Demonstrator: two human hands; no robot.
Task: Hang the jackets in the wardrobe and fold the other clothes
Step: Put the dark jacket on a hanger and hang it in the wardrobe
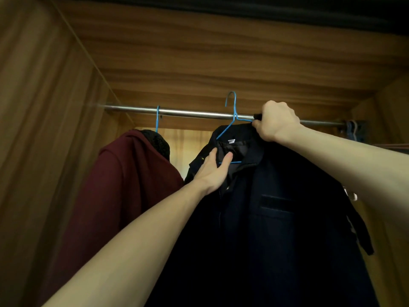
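— Fingers (274,111) of the right hand (276,121)? 
— Curled tight, pinching the shoulder of the dark navy jacket (276,218) together with the arm of its blue wire hanger (232,120), just in front of the metal rail (188,114).
— And the left hand (213,171)?
— Laid flat against the jacket's collar lining, fingers nearly straight, thumb spread; pressing, not gripping.
— Hook over the rail yet?
— Not yet. Poking up above the rail, tilted, apparently in front of it.
— Anything else along the rail?
— Toward its left end, a maroon hooded jacket (115,196) with black fleece lining, hung from a second blue hanger (157,118). At its right end, by the bracket, a bunch of spare hangers (353,129), too dim to count.
— Around the rail?
— Wooden wardrobe (199,58) panels above, behind and to the left.
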